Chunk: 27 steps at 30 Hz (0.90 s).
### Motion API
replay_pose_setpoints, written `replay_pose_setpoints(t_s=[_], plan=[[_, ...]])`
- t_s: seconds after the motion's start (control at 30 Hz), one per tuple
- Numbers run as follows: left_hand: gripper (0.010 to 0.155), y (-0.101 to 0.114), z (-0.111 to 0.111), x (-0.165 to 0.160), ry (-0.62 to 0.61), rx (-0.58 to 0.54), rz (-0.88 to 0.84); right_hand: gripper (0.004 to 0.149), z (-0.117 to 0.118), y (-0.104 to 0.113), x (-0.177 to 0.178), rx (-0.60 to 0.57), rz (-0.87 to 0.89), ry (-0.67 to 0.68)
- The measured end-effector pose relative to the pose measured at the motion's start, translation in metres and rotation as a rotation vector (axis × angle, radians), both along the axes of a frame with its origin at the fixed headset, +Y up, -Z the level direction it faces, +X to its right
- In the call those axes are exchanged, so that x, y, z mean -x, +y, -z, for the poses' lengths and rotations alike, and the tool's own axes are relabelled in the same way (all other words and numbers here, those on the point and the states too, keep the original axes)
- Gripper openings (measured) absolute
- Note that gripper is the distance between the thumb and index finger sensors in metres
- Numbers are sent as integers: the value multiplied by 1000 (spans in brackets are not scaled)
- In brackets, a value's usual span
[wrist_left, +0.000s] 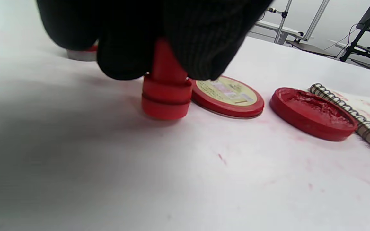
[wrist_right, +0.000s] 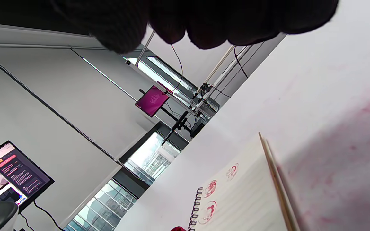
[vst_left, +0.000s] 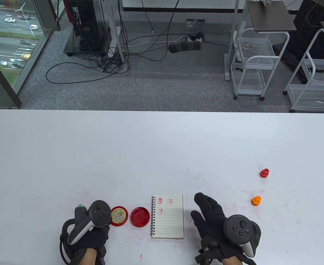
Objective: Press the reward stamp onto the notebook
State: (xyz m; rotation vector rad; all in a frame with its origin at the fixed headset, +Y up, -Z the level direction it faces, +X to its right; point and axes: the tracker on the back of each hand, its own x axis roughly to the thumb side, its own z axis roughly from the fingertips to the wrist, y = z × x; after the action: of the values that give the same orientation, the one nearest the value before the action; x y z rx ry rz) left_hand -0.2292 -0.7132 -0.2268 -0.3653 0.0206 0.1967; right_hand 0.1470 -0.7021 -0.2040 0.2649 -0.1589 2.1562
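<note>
While the red, ridged plastic reward stamp (wrist_left: 166, 96) is pinched upright on the white table (vst_left: 162, 143) by the gloved left hand (vst_left: 87, 240), just left of the round ink pad (wrist_left: 313, 112), inking or lifting is judged next; the spiral-bound lined notebook (vst_left: 168, 218), already marked thrice, is flanked by the flat, empty right hand (vst_left: 214, 220).

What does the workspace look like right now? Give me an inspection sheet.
Surface: white table, faint red ink smudges.
Job's things: spiral-bound lined notebook open, three red prints on its top lines; red plastic stamp standing on the table; open red ink pad; its red lid with yellow label.
Clutter: small red stamp, small orange stamp.
Grippers: left hand grips the red plastic stamp; right hand flat beside the notebook, holding nothing.
Cables: black, tangled on the floor.
Surroundings: white carts, window.
</note>
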Motion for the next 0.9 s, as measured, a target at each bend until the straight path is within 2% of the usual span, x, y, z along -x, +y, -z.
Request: replay_pose_setpoints(t_s=[0.07,0.13,0.2,0.33,0.47,0.67,0.9], plan=[[50,1,-1,2,10,9,-7,61,0,0,0,3,-5,2],[58,4,-2,4,22,-30,-17,61,-1,0,1,-1,-13,3],[59,10,-4,7,32,-67,-40,61,-1,0,1,-4,-23,3],[61,23,-9,11,28,-218,-117,62,-1,0,1,-6,-40,-1],[63,28,-11,10,38,-316,-196,62,-1,0,0,-6,-54,-8],[68,30,-11,-18,-122,-436,-152,62,-1,-1,-2,6,-65,-20],[76,25,-12,-29,-212,-448,-200,63,4,9,-26,-14,-133,-82]])
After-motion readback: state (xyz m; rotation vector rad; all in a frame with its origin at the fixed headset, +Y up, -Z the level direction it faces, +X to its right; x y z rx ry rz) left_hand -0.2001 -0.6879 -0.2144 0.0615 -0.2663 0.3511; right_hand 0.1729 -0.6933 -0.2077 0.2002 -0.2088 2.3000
